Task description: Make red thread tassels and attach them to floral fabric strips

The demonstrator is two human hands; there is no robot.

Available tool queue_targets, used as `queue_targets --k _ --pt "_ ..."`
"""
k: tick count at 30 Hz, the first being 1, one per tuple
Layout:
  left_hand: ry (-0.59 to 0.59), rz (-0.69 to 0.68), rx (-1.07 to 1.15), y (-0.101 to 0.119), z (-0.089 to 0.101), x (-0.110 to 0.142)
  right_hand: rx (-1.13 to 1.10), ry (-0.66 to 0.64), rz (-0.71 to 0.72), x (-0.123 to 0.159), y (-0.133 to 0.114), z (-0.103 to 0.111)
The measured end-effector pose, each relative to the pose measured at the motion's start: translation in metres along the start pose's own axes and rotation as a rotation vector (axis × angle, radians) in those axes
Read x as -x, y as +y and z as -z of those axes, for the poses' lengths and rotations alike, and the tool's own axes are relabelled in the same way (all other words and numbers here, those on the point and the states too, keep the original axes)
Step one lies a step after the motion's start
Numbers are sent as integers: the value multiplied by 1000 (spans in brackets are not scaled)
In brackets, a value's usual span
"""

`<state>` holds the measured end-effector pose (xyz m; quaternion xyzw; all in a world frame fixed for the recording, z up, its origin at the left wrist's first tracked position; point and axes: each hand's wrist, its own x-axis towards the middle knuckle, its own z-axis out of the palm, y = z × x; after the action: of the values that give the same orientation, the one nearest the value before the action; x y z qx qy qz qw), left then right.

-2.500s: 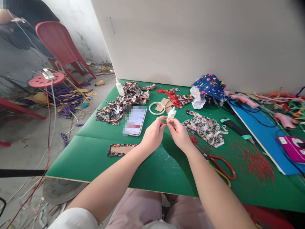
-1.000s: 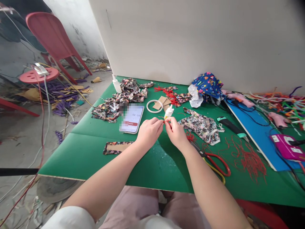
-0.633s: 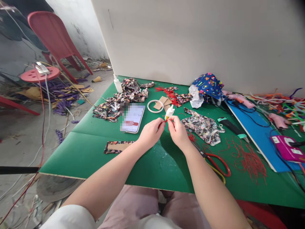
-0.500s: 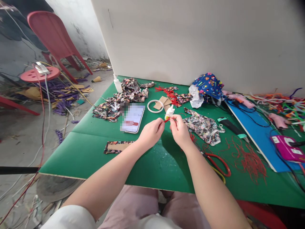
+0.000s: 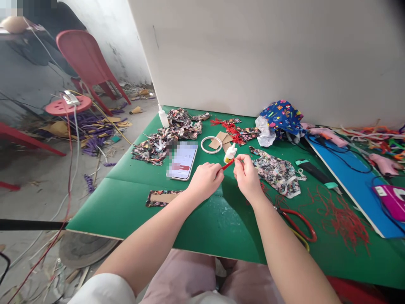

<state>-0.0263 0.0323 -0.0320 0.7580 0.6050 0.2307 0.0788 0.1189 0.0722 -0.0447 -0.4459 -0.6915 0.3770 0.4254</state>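
Note:
Between my two hands stretches a short red length of cord or bundled strands (image 5: pixel 228 164); its exact kind is too small to make out. The closed fingers of my left hand (image 5: pixel 207 179) hold one end. My right hand (image 5: pixel 247 173) pinches the other end with thumb and forefinger. Just behind the fingers stands a small white glue bottle (image 5: pixel 231 153) with a yellowish lower part. A piece of floral fabric (image 5: pixel 275 171) lies to the right of my right hand. Left of my left forearm is a card strip edged with floral fabric (image 5: pixel 163 197).
A phone (image 5: pixel 183 160), a white ring (image 5: pixel 211 145) and crumpled floral fabric (image 5: pixel 148 147) lie on the green table (image 5: pixel 126 207). On the right are red-handled scissors (image 5: pixel 300 221), loose red threads (image 5: pixel 348 223), a utility knife (image 5: pixel 316 175) and pink glue guns (image 5: pixel 329 136). A person sits at the far left.
My hands have drawn slightly apart, so more of the red cord shows between them. The whole view has shifted, with the table appearing further right and slightly lower.

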Motion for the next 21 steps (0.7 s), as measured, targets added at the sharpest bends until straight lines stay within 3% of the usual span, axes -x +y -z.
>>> queue_targets --k 6,11,14,18,21 --pt "-11 21 -1 1 1 1 -15 32 -4 0 2 1" --pt "128 188 77 4 7 4 80 0 12 2 -5 -1" --pt "169 144 172 5 7 5 130 -63 6 5 -9 -5" --pt "130 45 351 5 3 4 166 -126 -1 8 -11 -9" --pt "132 69 431 5 1 3 175 -134 -5 9 -12 -10"
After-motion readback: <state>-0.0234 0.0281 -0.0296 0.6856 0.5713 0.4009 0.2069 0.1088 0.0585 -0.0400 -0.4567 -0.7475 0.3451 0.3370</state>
